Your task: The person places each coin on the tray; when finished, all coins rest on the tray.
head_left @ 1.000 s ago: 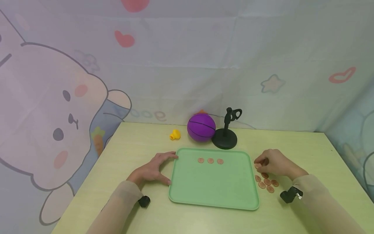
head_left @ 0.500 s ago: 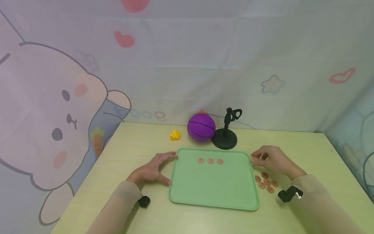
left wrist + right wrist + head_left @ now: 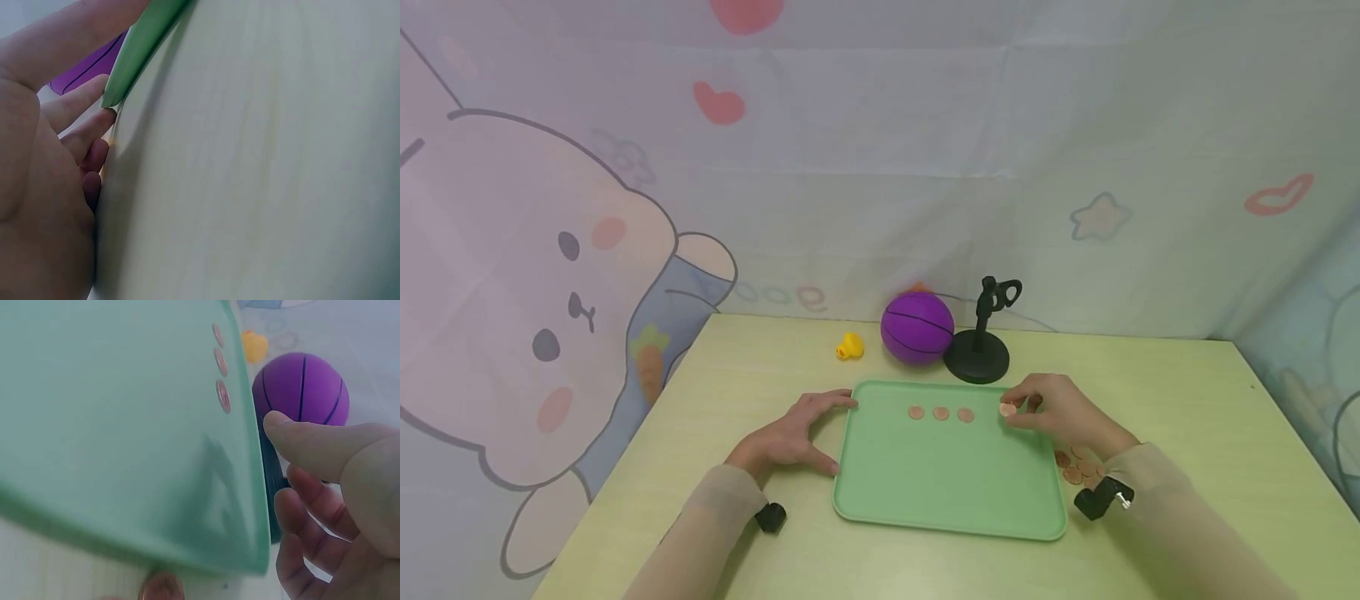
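Note:
Between thumb and fingertips my right hand (image 3: 1060, 410) pinches a copper coin (image 3: 1007, 409), held over the upper right part of a green tray (image 3: 947, 475). A row of three similar coins (image 3: 941, 413) lies on the tray near its far edge, left of the held one. My left hand (image 3: 790, 435) is spread at the tray's left side, with thumb and fingertips touching its rim (image 3: 134, 65). In the right wrist view the thumb (image 3: 306, 440) shows in front of a purple ball, but the held coin cannot be made out.
Several loose coins (image 3: 1072, 475) lie on the table right of the tray, partly hidden by my right wrist. Behind the tray stand a yellow toy duck (image 3: 851, 347), a purple ball (image 3: 917, 328) and a black stand (image 3: 977, 357). A printed cloth (image 3: 865, 167) hangs at the back.
My right hand has lifted a coin from the right of the tray and carried it left, over the tray. My left hand has stayed in place.

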The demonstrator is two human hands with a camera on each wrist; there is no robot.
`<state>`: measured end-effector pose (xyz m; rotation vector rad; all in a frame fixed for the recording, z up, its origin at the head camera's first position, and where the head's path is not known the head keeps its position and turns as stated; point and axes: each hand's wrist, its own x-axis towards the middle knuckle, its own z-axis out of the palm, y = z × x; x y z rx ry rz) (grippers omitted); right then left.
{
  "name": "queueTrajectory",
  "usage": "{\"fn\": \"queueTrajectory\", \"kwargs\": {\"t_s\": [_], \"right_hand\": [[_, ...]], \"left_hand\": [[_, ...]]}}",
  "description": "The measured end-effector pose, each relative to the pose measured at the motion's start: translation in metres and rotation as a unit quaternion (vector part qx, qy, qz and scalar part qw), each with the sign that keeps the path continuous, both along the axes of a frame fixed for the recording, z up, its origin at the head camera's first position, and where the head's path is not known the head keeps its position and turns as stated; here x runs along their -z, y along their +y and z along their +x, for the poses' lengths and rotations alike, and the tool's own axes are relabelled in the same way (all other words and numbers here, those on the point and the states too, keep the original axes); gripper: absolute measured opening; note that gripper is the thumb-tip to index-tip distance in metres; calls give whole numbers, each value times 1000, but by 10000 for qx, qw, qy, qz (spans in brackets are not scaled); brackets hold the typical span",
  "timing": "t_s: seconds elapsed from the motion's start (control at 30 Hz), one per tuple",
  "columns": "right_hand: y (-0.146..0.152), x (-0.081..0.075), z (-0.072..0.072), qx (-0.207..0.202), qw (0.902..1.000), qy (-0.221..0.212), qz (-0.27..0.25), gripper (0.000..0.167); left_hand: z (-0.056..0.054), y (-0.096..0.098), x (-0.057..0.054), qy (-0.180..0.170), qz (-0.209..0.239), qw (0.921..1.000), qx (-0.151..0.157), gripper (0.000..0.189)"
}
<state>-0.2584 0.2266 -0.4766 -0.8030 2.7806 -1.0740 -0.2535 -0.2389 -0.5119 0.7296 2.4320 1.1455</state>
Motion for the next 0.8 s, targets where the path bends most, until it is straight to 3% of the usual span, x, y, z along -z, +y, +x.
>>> {"fn": "queueTrajectory", "kwargs": {"t_s": [0.6, 0.8], "right_hand": [[-71, 2, -4, -1004, 9945, 195, -247, 14], [-92, 5, -4, -1033, 9940, 366, -34, 11]], "left_hand": [[0, 1, 0, 21, -11, 10000, 28, 98], [-1, 0, -1, 86, 14, 10000, 48, 97]]}}
